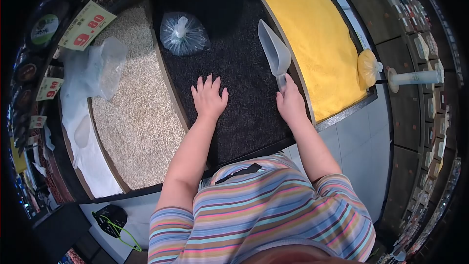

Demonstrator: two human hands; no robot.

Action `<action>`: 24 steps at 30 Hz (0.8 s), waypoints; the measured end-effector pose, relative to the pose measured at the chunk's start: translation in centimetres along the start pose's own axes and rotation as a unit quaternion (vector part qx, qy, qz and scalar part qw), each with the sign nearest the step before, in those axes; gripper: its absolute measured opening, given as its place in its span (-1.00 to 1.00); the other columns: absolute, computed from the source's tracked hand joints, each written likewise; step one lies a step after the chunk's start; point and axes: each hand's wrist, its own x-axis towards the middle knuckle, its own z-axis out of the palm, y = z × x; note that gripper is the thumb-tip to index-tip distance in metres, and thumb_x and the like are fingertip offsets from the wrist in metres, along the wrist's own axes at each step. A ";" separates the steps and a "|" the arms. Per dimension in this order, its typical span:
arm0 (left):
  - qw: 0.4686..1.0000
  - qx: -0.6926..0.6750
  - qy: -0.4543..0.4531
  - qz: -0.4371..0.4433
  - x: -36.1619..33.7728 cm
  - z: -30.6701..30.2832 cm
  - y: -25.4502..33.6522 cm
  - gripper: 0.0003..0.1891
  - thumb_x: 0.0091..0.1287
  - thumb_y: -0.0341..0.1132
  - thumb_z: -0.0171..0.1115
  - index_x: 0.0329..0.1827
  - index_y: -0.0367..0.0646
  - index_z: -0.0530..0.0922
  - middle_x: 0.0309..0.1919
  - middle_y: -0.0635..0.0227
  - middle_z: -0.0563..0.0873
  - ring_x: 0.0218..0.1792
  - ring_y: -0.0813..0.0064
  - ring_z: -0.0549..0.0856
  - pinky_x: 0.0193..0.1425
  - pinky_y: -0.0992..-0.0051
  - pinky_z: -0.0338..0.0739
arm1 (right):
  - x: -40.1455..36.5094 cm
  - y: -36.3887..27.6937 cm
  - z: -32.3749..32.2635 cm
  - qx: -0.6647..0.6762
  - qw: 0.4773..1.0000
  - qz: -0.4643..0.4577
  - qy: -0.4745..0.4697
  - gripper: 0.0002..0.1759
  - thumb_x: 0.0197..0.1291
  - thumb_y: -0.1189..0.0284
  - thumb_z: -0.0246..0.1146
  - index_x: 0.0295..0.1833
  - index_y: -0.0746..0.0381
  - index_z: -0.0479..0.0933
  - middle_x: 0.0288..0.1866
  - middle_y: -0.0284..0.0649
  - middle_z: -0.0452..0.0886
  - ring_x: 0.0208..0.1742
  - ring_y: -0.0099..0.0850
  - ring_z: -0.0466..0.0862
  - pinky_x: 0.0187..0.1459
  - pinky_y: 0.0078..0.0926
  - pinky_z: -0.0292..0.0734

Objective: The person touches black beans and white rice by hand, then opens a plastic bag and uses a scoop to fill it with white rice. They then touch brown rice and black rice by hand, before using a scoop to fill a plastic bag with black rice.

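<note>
My left hand lies palm down with fingers spread on the black grain in the middle bin, holding nothing. In my right hand is the handle of a translucent scoop, whose bowl points away from me over the right side of the black grain. The scoop's bowl shows nothing in it. Beyond my left hand, a tied clear plastic bag sits on the black grain; what it holds is hard to tell.
Left of the black grain is a bin of pale grain, then white powder. Yellow grain fills the right bin, with a tied yellow bag at its edge. Dividers separate bins. A black basket stands below.
</note>
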 end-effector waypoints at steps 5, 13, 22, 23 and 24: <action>1.000 -0.009 0.013 0.003 0.0 0.1 -0.1 -0.56 0.26 -0.08 0.18 0.18 -0.03 0.56 0.29 0.20 0.47 0.37 -0.01 0.33 0.39 -0.15 0.17 | 1.3 -1.6 0.1 -0.087 0.996 0.010 -0.003 -0.30 0.16 0.55 0.14 0.42 0.34 0.10 -0.01 0.11 0.42 -0.21 0.03 0.65 -0.15 -0.11 0.60; 1.000 -0.012 0.008 0.003 0.1 0.2 -0.1 -0.54 0.26 -0.06 0.17 0.18 -0.03 0.57 0.30 0.18 0.46 0.37 -0.01 0.32 0.40 -0.14 0.16 | 10.1 -5.0 3.1 -0.125 0.983 0.110 -0.078 -0.25 0.21 0.60 0.05 0.49 0.42 -0.07 0.09 0.22 0.40 -0.10 0.00 0.68 -0.10 -0.17 0.64; 0.999 -0.037 0.017 0.001 0.3 0.0 -0.1 -0.55 0.22 -0.09 0.21 0.15 -0.05 0.58 0.27 0.16 0.48 0.35 -0.06 0.33 0.36 -0.20 0.18 | 18.6 -5.4 5.3 -0.120 0.982 0.053 -0.134 -0.32 0.23 0.55 0.03 0.44 0.47 0.00 -0.05 0.29 0.59 -0.03 0.01 0.68 0.01 -0.14 0.60; 0.999 -0.040 0.012 0.000 0.4 -0.1 -0.1 -0.55 0.22 -0.11 0.22 0.16 -0.06 0.57 0.28 0.16 0.47 0.36 -0.07 0.32 0.36 -0.21 0.17 | 19.1 -5.2 5.3 -0.118 0.981 0.041 -0.150 -0.32 0.22 0.56 0.04 0.43 0.48 0.01 -0.05 0.29 0.59 -0.02 0.01 0.67 0.01 -0.14 0.60; 0.999 -0.037 0.013 -0.002 0.3 0.0 -0.1 -0.55 0.21 -0.11 0.22 0.16 -0.06 0.57 0.28 0.16 0.47 0.36 -0.07 0.32 0.36 -0.21 0.17 | 19.5 -5.2 5.0 -0.116 0.979 0.031 -0.165 -0.33 0.21 0.56 0.05 0.42 0.48 0.02 -0.05 0.28 0.60 -0.01 0.01 0.67 0.02 -0.13 0.59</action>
